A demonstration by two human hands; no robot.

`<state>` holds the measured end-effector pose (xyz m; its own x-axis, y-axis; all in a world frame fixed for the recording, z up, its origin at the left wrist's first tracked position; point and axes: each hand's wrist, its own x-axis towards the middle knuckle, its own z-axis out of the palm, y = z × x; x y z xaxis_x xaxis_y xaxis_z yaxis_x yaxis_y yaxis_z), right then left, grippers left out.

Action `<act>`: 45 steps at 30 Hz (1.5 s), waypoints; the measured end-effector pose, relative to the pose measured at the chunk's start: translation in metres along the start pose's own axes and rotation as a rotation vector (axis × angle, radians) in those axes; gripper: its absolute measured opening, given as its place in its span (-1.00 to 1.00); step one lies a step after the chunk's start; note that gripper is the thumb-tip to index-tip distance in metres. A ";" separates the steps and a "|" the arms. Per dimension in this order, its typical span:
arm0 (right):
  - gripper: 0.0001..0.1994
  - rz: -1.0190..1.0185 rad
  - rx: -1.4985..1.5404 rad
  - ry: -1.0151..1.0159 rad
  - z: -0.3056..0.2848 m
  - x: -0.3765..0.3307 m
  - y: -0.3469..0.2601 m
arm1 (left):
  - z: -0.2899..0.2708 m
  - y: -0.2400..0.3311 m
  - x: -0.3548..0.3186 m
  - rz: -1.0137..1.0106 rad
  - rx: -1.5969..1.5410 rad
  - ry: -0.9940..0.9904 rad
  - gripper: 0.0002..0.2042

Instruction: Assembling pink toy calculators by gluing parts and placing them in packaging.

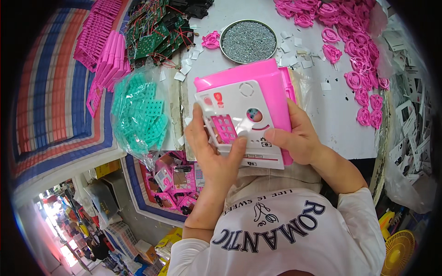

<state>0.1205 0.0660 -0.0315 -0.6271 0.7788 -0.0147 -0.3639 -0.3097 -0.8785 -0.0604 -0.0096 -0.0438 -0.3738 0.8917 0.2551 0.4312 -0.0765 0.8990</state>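
Observation:
Both of my hands grip a pink plastic toy housing [276, 83] with a white faceplate [239, 99] lying against it, tilted above the table's near edge. My left hand [209, 149] is closed round the faceplate's left side, its thumb on the front near a cut-out where a pink grid shows. On the right, my right hand [297, 140] wraps the pink housing, with the thumb pressed on the faceplate below a round opening. The fingers behind the parts are hidden. Just beyond them stands a round metal dish of small screws [248, 41].
Left of my hands lies a clear bag of teal keypads [140, 110], with green circuit boards [161, 39] and stacked pink parts [99, 46] behind. Pink ring-shaped pieces [359, 50] spread along the right. A bin of pink assemblies [177, 181] sits lower left; bagged white parts [407, 133] stand far right.

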 end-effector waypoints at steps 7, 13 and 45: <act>-0.37 0.174 0.112 0.019 0.002 0.010 -0.010 | -0.005 -0.010 0.014 -0.216 -0.323 0.096 -0.46; -0.30 0.224 0.031 -0.037 -0.009 -0.007 -0.005 | 0.008 -0.002 0.011 -0.181 -0.361 0.211 -0.53; -0.50 0.241 -0.071 -0.016 -0.012 -0.009 -0.017 | -0.021 -0.012 0.041 -0.418 -0.518 0.064 -0.64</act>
<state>0.1406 0.0707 -0.0217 -0.7009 0.6783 -0.2207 -0.1536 -0.4457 -0.8819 -0.0980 0.0189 -0.0369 -0.4791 0.8656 -0.1454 -0.2042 0.0512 0.9776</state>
